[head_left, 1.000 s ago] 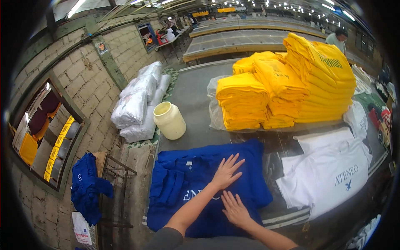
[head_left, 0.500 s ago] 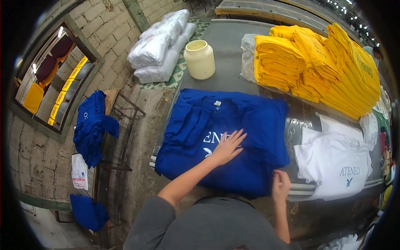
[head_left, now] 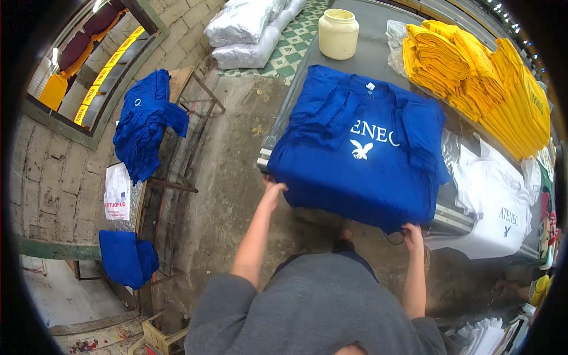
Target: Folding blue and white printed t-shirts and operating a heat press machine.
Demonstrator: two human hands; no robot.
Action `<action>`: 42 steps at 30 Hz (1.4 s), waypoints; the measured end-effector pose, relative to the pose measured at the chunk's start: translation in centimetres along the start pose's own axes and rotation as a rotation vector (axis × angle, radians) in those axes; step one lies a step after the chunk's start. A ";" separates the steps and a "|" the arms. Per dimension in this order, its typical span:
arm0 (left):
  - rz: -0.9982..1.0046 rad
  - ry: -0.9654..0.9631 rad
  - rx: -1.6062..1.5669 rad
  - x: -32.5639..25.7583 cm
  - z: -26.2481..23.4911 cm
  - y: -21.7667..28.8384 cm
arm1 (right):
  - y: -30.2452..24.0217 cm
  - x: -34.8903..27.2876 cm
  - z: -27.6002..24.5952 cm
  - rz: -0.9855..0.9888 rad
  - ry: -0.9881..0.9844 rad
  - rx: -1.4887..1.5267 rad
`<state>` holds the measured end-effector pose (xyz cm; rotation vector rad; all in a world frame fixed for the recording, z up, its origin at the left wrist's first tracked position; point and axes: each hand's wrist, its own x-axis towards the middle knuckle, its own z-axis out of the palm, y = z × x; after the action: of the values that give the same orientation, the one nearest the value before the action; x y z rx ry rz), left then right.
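A blue T-shirt [head_left: 331, 171] with white lettering and a white bird print lies spread near the front edge of the table, on what looks like a stack of blue shirts. Its sleeves are folded inward over the chest, and its lower part drapes past the edge toward me. At the near left corner of the hem, my left hand [head_left: 273, 190] is closed on the fabric. My right hand [head_left: 412, 236] pinches the near right corner. The fingertips of both hands are partly hidden by the cloth.
Folded yellow shirts [head_left: 473, 77] and a white printed shirt [head_left: 488, 198] lie to the right. A cream plastic jar [head_left: 338, 36] stands behind the blue shirt. White wrapped bundles [head_left: 245, 35] sit at the far left. More blue shirts [head_left: 145, 127] rest on a bench by the wall.
My left hand has left the shirt's chest for its near left hem corner. My right hand stays at the right hem corner. The view has shifted, and the whole print now shows more openly.
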<state>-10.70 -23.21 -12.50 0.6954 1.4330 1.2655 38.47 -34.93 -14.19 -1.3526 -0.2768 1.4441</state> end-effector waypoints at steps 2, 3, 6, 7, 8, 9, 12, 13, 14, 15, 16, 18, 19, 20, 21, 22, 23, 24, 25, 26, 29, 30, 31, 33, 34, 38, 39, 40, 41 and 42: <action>-0.154 -0.146 -0.062 -0.5 2.1 0.8 | 1.2 -0.4 1.1 -0.084 0.090 -0.114; -0.296 -0.269 -0.116 -1.0 2.1 1.0 | 1.6 -0.9 1.4 -0.120 0.045 -0.268; -0.243 -0.363 0.356 -1.9 0.0 0.3 | 1.8 -3.4 1.2 -0.131 0.044 -0.490; -0.249 -0.424 0.383 -1.9 -1.1 0.0 | 1.9 -4.4 1.3 -0.101 0.027 -0.509; -0.253 -0.428 0.385 -2.2 -1.8 -0.5 | 2.1 -5.2 1.4 -0.070 0.010 -0.528; -0.266 -0.507 0.425 -2.5 -2.4 -1.0 | 2.2 -6.0 1.2 -0.029 -0.016 -0.667; -0.257 -0.699 0.484 -4.2 -4.8 -3.2 | 4.2 -9.2 1.4 0.056 -0.031 -0.634; -0.242 -0.754 0.507 -5.5 -5.4 -3.7 | 4.7 -10.3 1.8 0.056 -0.027 -0.605; -0.195 -0.823 0.569 -6.5 -6.1 -4.7 | 5.3 -11.2 1.2 0.107 -0.016 -0.520; -0.318 -0.748 0.530 -8.4 -6.2 -4.7 | 5.1 -12.5 1.8 0.149 0.024 -0.438; -0.522 -0.658 0.432 -10.4 -5.9 -3.4 | 4.6 -13.9 2.7 0.187 0.063 -0.353; -0.623 -0.563 0.246 -12.1 -6.4 -1.4 | 4.3 -14.4 0.5 0.171 0.071 -0.153; -0.655 -0.563 0.152 -12.5 -6.6 0.3 | 4.2 -14.5 -0.6 0.168 0.070 0.037; -0.688 -0.520 0.055 -12.7 -8.3 1.8 | 0.3 -17.5 5.5 0.096 0.136 0.055; -0.579 -0.490 0.022 -11.8 -8.9 3.3 | -1.3 -17.4 5.1 -0.060 0.117 0.114; -0.475 -0.456 -0.011 -10.8 -8.9 4.8 | -2.8 -17.1 4.7 -0.211 0.099 0.169; -0.468 -0.466 -0.157 -11.2 -6.1 9.1 | -5.1 -17.0 5.6 -0.308 -0.039 0.214; -0.455 -0.472 -0.306 -11.2 -2.9 14.3 | -7.9 -16.3 7.0 -0.408 -0.184 0.253; -0.394 -0.497 -0.364 -9.5 -1.5 16.6 | -9.7 -14.3 7.8 -0.541 -0.099 0.230; -0.336 -0.531 -0.423 -7.3 0.4 18.8 | -11.8 -11.8 8.3 -0.677 -0.003 0.204; -0.043 -0.735 -0.668 -2.0 9.4 24.6 | -20.7 -2.8 9.6 -1.155 0.227 -0.833; 0.021 -0.255 -0.559 1.5 10.0 24.7 | -22.9 -2.4 14.3 -1.160 0.538 -1.470; 0.027 -0.488 -0.701 4.6 11.8 25.1 | -24.5 -0.5 15.6 -1.162 0.561 -1.457; 0.148 -0.499 -0.486 9.0 14.7 23.9 | -25.7 5.6 16.8 -0.706 0.144 -0.158; 0.272 -0.271 -0.143 10.4 16.1 22.5 | -25.7 8.4 16.4 -0.434 -0.077 0.464; 0.504 0.117 0.806 13.2 14.1 14.0 | -18.4 13.3 15.0 -0.898 0.770 -1.030; 0.493 0.175 0.859 12.5 14.6 13.5 | -18.2 12.4 14.7 -0.844 0.709 -0.866; 0.480 0.245 0.915 11.5 14.5 13.4 | -18.4 11.1 14.6 -0.790 0.635 -0.701; 0.507 0.182 0.886 12.6 14.0 13.1 | -18.4 11.0 14.7 -0.875 0.650 -0.678; 0.541 0.137 0.852 13.5 12.3 13.9 | -18.6 10.3 15.6 -0.936 0.640 -0.669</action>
<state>-5.81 -3.17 -2.42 1.6780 1.9897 1.0624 37.93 -12.19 -0.84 -1.7723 -0.8707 0.0943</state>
